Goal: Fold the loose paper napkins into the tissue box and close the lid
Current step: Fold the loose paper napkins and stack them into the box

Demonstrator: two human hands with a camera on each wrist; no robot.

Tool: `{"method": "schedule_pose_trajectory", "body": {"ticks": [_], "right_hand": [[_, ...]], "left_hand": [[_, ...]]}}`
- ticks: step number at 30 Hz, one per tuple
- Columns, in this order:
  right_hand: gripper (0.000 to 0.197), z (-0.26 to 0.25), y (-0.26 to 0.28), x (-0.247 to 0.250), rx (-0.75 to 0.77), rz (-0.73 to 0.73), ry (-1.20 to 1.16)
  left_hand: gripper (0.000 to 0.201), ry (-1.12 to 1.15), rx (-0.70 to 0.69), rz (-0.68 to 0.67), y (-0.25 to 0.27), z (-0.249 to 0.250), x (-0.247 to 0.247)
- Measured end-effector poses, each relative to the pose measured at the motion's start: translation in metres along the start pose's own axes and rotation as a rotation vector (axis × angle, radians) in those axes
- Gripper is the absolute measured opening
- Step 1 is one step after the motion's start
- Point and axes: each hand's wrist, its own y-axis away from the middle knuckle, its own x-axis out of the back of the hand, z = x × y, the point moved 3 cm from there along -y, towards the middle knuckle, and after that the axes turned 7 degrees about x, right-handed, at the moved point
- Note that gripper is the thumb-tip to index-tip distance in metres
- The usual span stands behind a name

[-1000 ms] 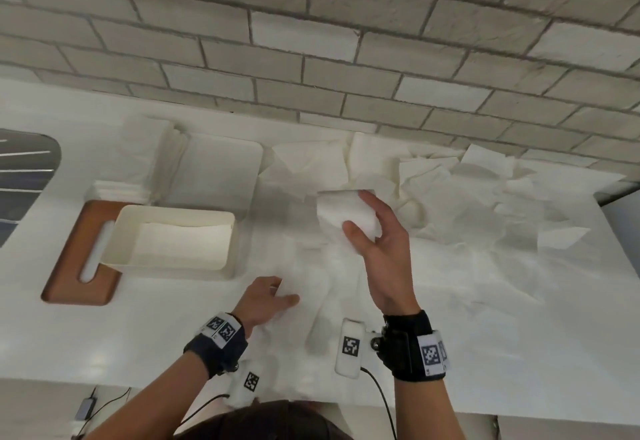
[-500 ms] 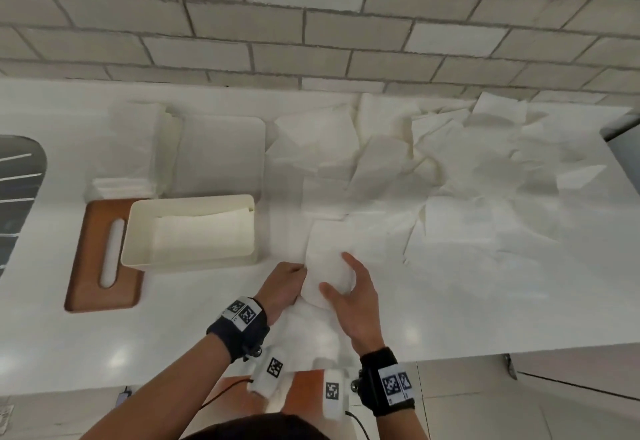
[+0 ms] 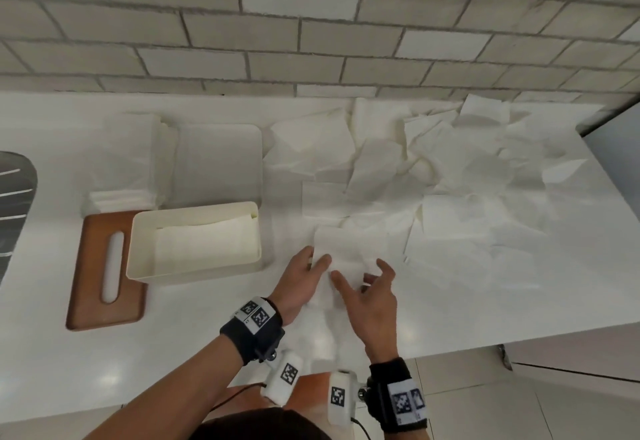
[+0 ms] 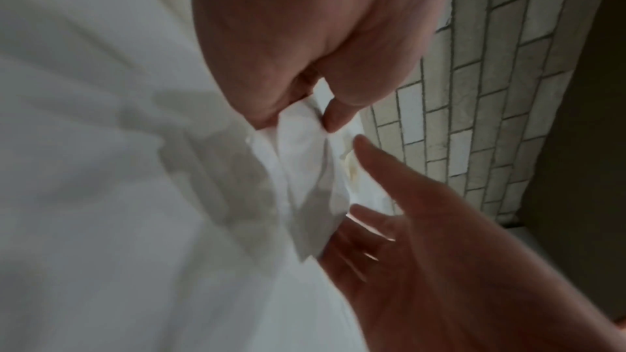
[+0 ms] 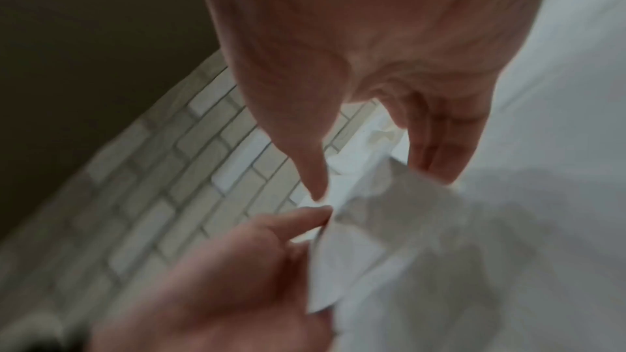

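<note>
At far left the wooden lid (image 3: 104, 266) lies off the open tissue box (image 3: 197, 240), which already holds folded napkins. Just right of it, the left hand (image 3: 301, 280) pinches a napkin (image 3: 349, 249) edge on the counter (image 3: 485, 301), while the right hand (image 3: 374, 297) hovers over it, fingers spread. Folding is underway; next, I judge, crease it and carry it left into the box, with the loose pile (image 3: 450, 169) beyond still waiting.

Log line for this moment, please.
step: folding | left hand: pinches white paper napkin | right hand: open beside it | cream tissue box: open
</note>
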Motion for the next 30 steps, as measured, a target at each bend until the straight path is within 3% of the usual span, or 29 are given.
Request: {"method": "schedule_pose_trajectory", "body": {"ticks": [2, 5, 8, 10, 13, 15, 20, 24, 26, 30], "right_hand": [[0.068, -0.018, 0.002, 0.001, -0.036, -0.077, -0.153], [0.045, -0.057, 0.006, 0.005, 0.065, -0.217, -0.188], [0.044, -0.089, 0.009, 0.002, 0.106, -0.456, -0.182], [0.045, -0.103, 0.008, -0.004, 0.103, -0.504, -0.194], [0.047, -0.118, 0.000, -0.024, 0.108, -0.428, -0.284], [0.048, -0.121, -0.009, -0.046, 0.124, -0.350, -0.309], [0.051, -0.125, -0.018, -0.114, 0.365, -0.184, 0.040], [0.053, -0.114, -0.023, -0.163, 0.543, -0.187, 0.478], [0.057, -0.109, -0.024, -0.174, 0.574, -0.181, 0.585], [0.056, -0.106, -0.027, -0.160, 0.627, -0.088, 0.390]], "left_hand": [[0.031, 0.105, -0.051, 0.006, 0.007, 0.020, -0.001], [0.030, 0.217, -0.099, 0.070, 0.026, 0.061, 0.010], [0.044, 0.328, -0.172, 0.123, 0.047, 0.105, 0.041], [0.051, 0.320, -0.272, 0.230, 0.062, 0.131, 0.073], [0.059, 0.172, -0.408, 0.478, 0.089, 0.154, 0.126], [0.060, 0.096, -0.431, 0.574, 0.106, 0.154, 0.160], [0.062, -0.405, -0.362, 0.839, 0.115, 0.120, 0.225], [0.067, -0.840, -0.272, 0.886, 0.088, 0.090, 0.249], [0.074, -1.077, -0.217, 0.866, 0.076, 0.078, 0.248], [0.085, -1.194, -0.190, 0.881, 0.070, 0.074, 0.240]]}}
